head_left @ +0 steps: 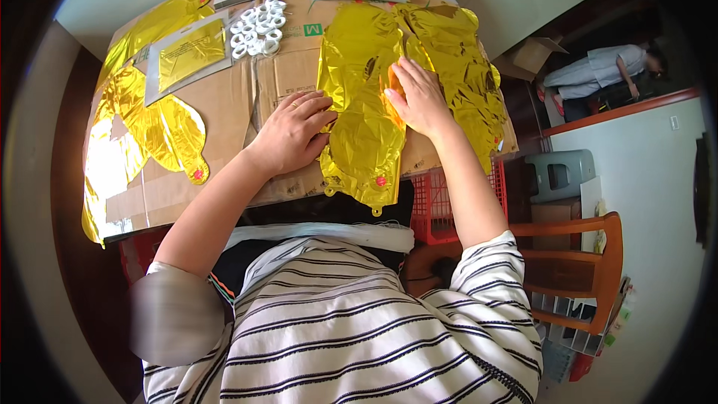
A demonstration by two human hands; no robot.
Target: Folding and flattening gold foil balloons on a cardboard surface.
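Person's left hand (pixel 292 132) lies flat, fingers spread, gripping nothing, on cardboard sheet (pixel 224 105) w/ fingertips at edge of the gold foil balloon (pixel 366 82) mid-table, right hand (pixel 417 97) open-palmed pressing its middle; best smoothed w/ even pressure, avoiding creases.

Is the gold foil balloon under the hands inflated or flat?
Flat: the gold foil balloon lies crinkled on the cardboard, both hands pressing it.

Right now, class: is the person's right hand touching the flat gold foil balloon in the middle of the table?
Touching. The head view shows the right hand lying palm down on the gold foil balloon, fingers pressed flat on its surface.
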